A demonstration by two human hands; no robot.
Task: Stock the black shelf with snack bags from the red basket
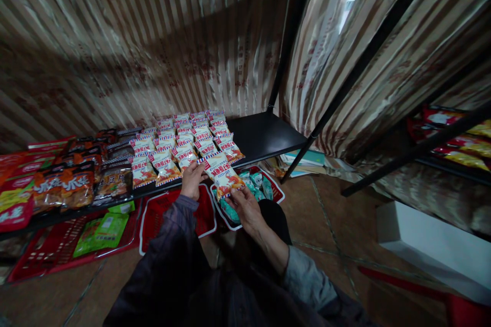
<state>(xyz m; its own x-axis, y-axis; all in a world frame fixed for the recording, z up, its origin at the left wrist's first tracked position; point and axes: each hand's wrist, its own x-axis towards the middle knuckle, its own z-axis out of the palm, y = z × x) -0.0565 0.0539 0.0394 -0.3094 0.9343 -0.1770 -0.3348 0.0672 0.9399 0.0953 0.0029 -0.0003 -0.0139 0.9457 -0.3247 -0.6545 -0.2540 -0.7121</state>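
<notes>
One white packet (221, 172) is held aslant, print upward, between the person's left hand (192, 182) and right hand (247, 208), just in front of the shelf (266, 135) edge. The left hand, fingers bent and drawn nearly together, pinches the packet's upper left corner; the right hand, partly closed, grips its lower right end between thumb and fingers. Beyond them, matching packets (164, 166) with red print and blue-striped ends lie in close rows on the shelf. To the left, along the same shelf, are dark bags (115, 182), orange-and-black bags (79, 184) and red bags (17, 194). Below the held packet, a basket (279, 191) contains turquoise packets (263, 184); beside it stands a red basket (161, 214), and farther left another basket (46, 255) bears green bags (107, 230). Papers (307, 158) lie under the shelf's right end, near a black post (301, 156). A striped curtain (153, 36) hangs behind. At right, a white box (433, 245) rests on the tiled floor (314, 214), below yellow-and-red bags (456, 140).
</notes>
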